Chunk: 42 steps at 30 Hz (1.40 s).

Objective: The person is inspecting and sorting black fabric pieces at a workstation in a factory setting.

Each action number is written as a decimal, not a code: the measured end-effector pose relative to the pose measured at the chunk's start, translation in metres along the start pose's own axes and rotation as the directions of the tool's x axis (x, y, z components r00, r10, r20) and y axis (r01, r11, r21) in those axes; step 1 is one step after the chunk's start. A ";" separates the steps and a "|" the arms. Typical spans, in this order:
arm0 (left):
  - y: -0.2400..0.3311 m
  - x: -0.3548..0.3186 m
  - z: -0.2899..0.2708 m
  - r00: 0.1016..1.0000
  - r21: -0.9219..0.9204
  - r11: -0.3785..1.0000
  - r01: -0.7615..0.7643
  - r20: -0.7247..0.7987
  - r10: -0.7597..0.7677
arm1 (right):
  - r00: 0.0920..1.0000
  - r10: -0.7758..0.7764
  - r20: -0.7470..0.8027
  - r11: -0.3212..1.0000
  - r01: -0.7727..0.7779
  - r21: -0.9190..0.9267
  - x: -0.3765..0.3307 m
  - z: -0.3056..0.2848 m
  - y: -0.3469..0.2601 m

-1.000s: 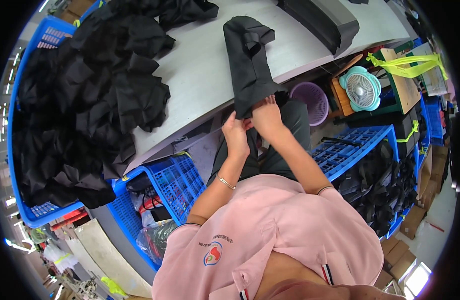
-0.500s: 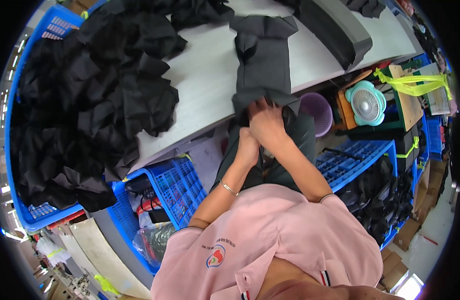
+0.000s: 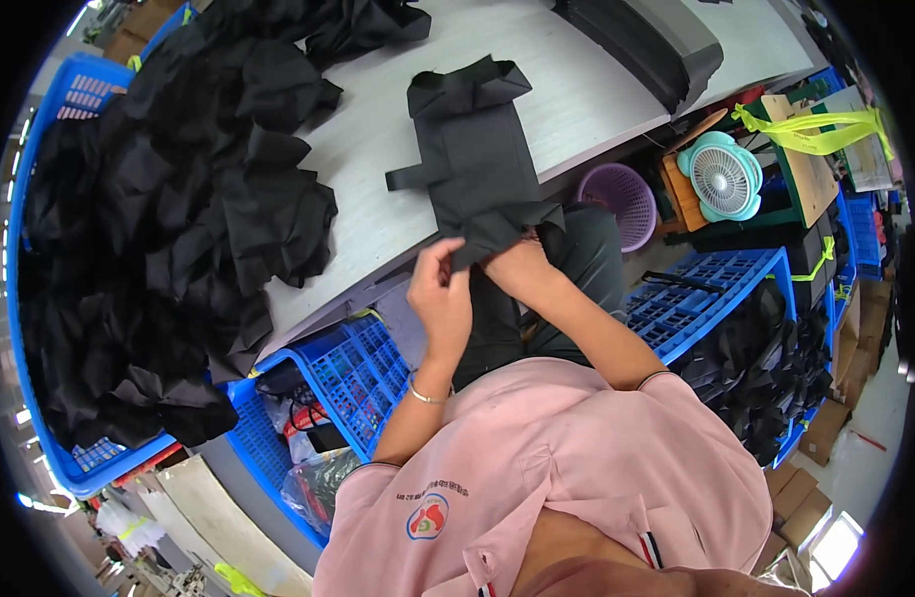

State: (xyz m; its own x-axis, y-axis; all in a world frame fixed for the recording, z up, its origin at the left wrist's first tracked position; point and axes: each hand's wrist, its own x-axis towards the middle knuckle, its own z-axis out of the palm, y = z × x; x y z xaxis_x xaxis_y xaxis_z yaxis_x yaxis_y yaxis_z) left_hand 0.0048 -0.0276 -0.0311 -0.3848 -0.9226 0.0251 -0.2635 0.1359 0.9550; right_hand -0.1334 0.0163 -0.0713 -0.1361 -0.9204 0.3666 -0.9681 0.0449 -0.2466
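Both forearms are raised ahead of the chest, elbows bent. The left hand [image 3: 439, 294] is pinched shut. The right hand [image 3: 517, 267] is curled closed just beside it.

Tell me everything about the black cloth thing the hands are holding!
The black fabric piece looks like soft, matte cloth, roughly rectangular, with a strap sticking out on its left side and a folded flap at the far end. It lies flat on the pale table, its near end hanging over the edge. There the left hand and right hand pinch it.
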 end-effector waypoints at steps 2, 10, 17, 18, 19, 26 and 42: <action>-0.008 -0.011 -0.002 0.998 -0.328 0.943 0.059 0.027 -0.053 | 0.999 0.037 -0.038 0.995 -0.033 0.090 -0.010 0.004 0.004; -0.017 0.011 -0.006 0.930 -0.619 0.695 0.366 0.216 -0.298 | 0.906 -0.032 0.421 0.989 -0.032 0.144 -0.044 -0.061 -0.030; 0.002 0.003 -0.002 0.875 -0.624 0.614 0.483 0.351 -0.333 | 0.996 0.090 -0.018 0.872 -0.070 0.484 -0.082 -0.136 -0.040; 0.006 0.000 0.002 0.876 -0.622 0.619 0.480 0.379 -0.297 | 0.921 0.275 -0.277 0.847 -0.096 0.522 -0.085 -0.144 -0.038; 0.013 -0.006 0.005 0.877 -0.602 0.641 0.476 0.378 -0.296 | 0.831 0.464 -0.308 0.794 -0.235 0.560 -0.089 -0.148 -0.025; 0.051 -0.043 0.019 0.807 -0.530 0.672 0.517 0.563 -0.178 | 0.779 0.552 0.299 -0.091 -0.300 0.949 -0.105 -0.178 0.014; 0.076 -0.075 0.020 0.738 -0.545 0.624 0.560 0.670 -0.077 | 0.563 0.811 -0.159 0.435 -0.399 0.807 -0.147 -0.150 -0.018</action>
State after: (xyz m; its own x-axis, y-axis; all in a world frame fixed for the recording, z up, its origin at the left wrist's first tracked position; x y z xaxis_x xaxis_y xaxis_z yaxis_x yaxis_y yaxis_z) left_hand -0.0042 0.0590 0.0335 -0.8566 -0.4496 -0.2532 0.1019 -0.6285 0.7711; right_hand -0.1273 0.2092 0.0134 -0.8951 -0.4202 0.1488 -0.1970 0.0734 -0.9777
